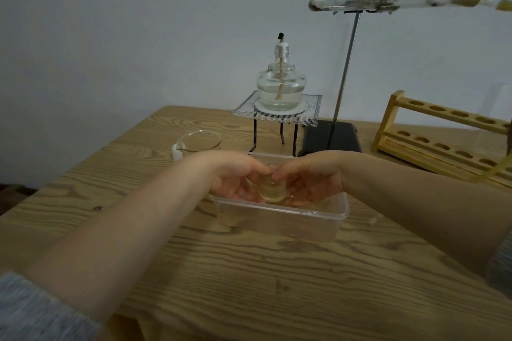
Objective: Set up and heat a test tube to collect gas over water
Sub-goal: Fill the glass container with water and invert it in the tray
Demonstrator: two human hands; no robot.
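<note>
The worktop point(249, 271) carried everything, wood grain running toward you, your kit grouped at the far side so the front stayed free for your arms. The retort stand point(343, 72) stood on its dark base right of centre, and you had the test tube point(343, 3) clamped near horizontal high on the rod, stoppered end to the right with a yellowish delivery tube point(502, 4) leaving frame, probably meant to drop to the water. The wooden tube rack point(443, 141) sat far right, out of the way. The clear plastic tub point(279, 216) sat nearest you, holding what looked like shallow water, placed as the collecting trough. The alcohol lamp point(280, 86) stood unlit, cap off, on wire gauze point(311, 113) over a tripod, left of the tube's closed end, not under it, so heating wasn't set yet. An empty beaker point(198, 141) sat left behind your forearm. Your left hand point(235, 180) and right hand point(313, 177) both reached into the tub, fingers curled round a small glass jar point(271, 185), gripping it from either side. Looked like you held it low in the water to fill or invert it without air, but I couldn't tell which way its mouth faced.
</note>
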